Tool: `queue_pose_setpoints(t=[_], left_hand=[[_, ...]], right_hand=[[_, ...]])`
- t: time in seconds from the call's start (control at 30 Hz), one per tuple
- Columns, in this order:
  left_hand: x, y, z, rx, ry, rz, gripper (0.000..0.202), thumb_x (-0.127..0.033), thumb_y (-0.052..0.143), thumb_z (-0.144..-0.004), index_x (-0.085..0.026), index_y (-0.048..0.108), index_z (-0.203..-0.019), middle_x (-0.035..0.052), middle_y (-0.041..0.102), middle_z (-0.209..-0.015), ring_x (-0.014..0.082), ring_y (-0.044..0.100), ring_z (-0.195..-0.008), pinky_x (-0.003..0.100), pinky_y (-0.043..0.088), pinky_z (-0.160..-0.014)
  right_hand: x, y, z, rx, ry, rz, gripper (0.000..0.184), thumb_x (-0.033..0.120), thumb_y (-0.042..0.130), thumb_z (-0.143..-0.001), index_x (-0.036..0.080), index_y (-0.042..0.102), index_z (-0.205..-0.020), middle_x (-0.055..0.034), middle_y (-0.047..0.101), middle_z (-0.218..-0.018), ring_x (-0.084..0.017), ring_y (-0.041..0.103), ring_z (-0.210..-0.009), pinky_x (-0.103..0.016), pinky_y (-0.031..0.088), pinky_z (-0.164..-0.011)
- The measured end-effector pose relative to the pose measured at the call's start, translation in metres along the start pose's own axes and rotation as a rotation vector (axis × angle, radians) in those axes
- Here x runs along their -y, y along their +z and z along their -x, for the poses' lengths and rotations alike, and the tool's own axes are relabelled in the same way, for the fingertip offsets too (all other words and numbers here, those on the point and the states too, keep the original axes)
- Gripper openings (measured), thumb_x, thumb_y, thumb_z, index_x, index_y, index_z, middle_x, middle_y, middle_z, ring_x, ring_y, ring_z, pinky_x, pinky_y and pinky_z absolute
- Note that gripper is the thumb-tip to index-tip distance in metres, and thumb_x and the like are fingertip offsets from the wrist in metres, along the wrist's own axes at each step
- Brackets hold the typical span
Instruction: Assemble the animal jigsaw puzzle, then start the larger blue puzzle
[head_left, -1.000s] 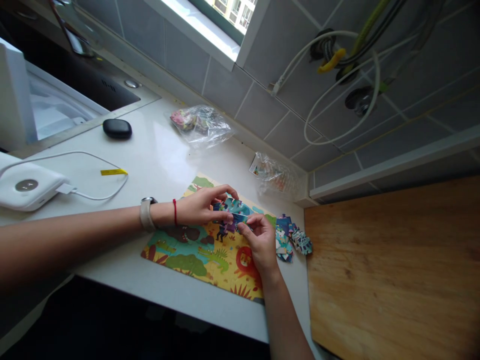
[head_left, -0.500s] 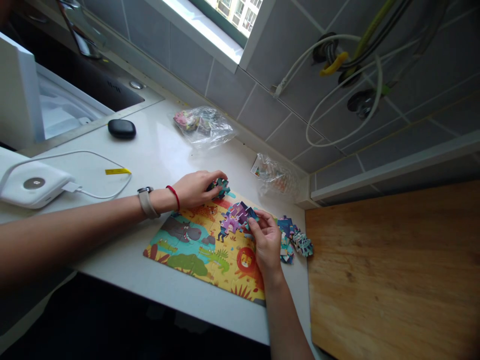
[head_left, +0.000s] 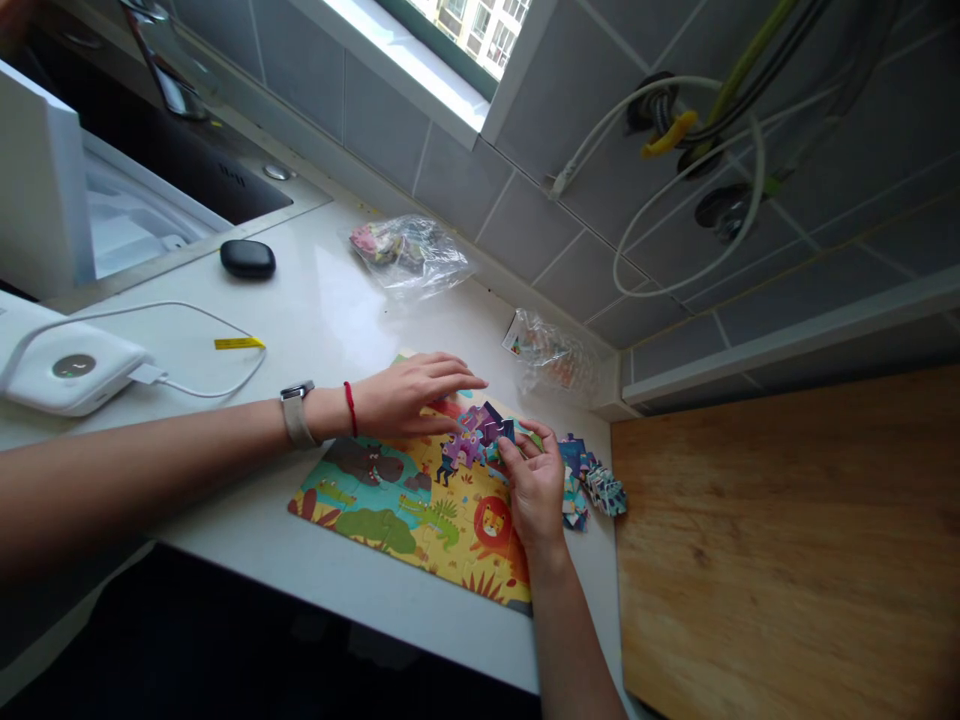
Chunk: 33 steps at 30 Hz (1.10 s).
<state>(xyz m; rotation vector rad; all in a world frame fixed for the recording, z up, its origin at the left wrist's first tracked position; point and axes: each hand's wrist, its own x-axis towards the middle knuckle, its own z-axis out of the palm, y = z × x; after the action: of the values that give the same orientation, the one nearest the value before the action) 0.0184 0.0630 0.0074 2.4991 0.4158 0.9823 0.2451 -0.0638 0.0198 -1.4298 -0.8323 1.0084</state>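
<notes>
A colourful animal jigsaw puzzle lies on the white counter near its front edge. My left hand lies flat on the puzzle's far edge, fingers stretched out and together. My right hand rests on the puzzle's right part, its fingertips pinched on a dark blue and purple puzzle piece. A small heap of loose puzzle pieces sits just right of my right hand. A watch and a red string are on my left wrist.
Two clear plastic bags lie by the tiled wall. A white device with a cable, a black case and a sink are to the left. A wooden board fills the right.
My left hand has gone from gripping a teal piece to lying flat on the puzzle's far edge. My right hand has stayed at the purple piece.
</notes>
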Motion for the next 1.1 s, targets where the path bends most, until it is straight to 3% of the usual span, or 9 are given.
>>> queue_pose_setpoints(t=[0.1,0.27,0.37,0.67,0.87,1.0,1.1], left_hand=[[-0.01,0.006,0.002,0.015,0.019,0.014,0.064,-0.049,0.069,-0.098,-0.019,0.05,-0.152,0.0178,0.067,-0.133,0.0302,0.062,-0.123,0.046,0.054,-0.103],[-0.014,0.011,0.006,0.022,-0.014,-0.014,0.056,-0.045,0.073,-0.097,-0.019,0.056,-0.143,0.0146,0.071,-0.123,0.0273,0.067,-0.114,0.042,0.055,-0.1],[-0.013,0.009,0.007,0.03,-0.04,-0.011,0.051,-0.038,0.07,-0.099,-0.018,0.055,-0.144,0.013,0.073,-0.119,0.0247,0.069,-0.109,0.038,0.056,-0.096],[-0.012,0.006,0.004,0.024,-0.007,-0.027,0.036,-0.04,0.063,-0.104,-0.019,0.068,-0.132,0.0104,0.077,-0.107,0.0215,0.072,-0.096,0.034,0.058,-0.087],[-0.01,0.007,0.006,0.006,-0.041,0.012,0.043,-0.043,0.069,-0.1,-0.024,0.066,-0.139,0.0093,0.078,-0.105,0.0208,0.072,-0.095,0.033,0.058,-0.087],[-0.015,0.005,0.004,0.057,-0.091,0.202,0.047,-0.045,0.075,-0.095,-0.024,0.068,-0.137,0.0081,0.079,-0.105,0.0206,0.073,-0.096,0.032,0.058,-0.087],[-0.023,0.005,0.001,0.093,-0.275,0.426,0.034,-0.042,0.068,-0.1,-0.021,0.071,-0.127,0.0063,0.081,-0.097,0.0162,0.075,-0.081,0.027,0.057,-0.075]], right_hand=[[-0.002,0.001,0.002,0.092,-0.009,0.049,0.055,0.038,0.092,-0.073,0.027,0.068,-0.121,0.0009,0.069,-0.091,-0.015,0.069,-0.081,-0.027,0.06,-0.071],[-0.002,0.003,0.005,0.202,-0.002,0.106,0.042,0.038,0.089,-0.078,0.026,0.074,-0.115,-0.0035,0.075,-0.106,-0.02,0.072,-0.097,-0.032,0.061,-0.087],[0.0,0.003,0.006,0.206,0.041,0.094,0.04,0.039,0.089,-0.077,0.025,0.071,-0.11,-0.0021,0.075,-0.102,-0.019,0.073,-0.089,-0.029,0.062,-0.077],[0.001,-0.003,0.005,0.179,0.095,-0.028,0.038,0.04,0.092,-0.075,0.023,0.06,-0.086,0.0055,0.066,-0.079,-0.01,0.061,-0.067,-0.02,0.055,-0.062],[0.008,0.001,0.006,0.12,0.13,-0.097,0.044,0.042,0.094,-0.071,0.024,0.055,-0.082,0.0065,0.059,-0.075,-0.011,0.056,-0.065,-0.021,0.056,-0.055],[0.012,0.004,0.005,0.031,0.106,-0.146,0.048,0.043,0.096,-0.066,0.024,0.055,-0.082,0.0073,0.058,-0.075,-0.01,0.056,-0.064,-0.021,0.058,-0.056],[0.012,0.005,0.005,0.005,0.094,-0.159,0.049,0.043,0.097,-0.066,0.024,0.055,-0.082,0.0077,0.058,-0.075,-0.009,0.057,-0.064,-0.021,0.058,-0.057]])
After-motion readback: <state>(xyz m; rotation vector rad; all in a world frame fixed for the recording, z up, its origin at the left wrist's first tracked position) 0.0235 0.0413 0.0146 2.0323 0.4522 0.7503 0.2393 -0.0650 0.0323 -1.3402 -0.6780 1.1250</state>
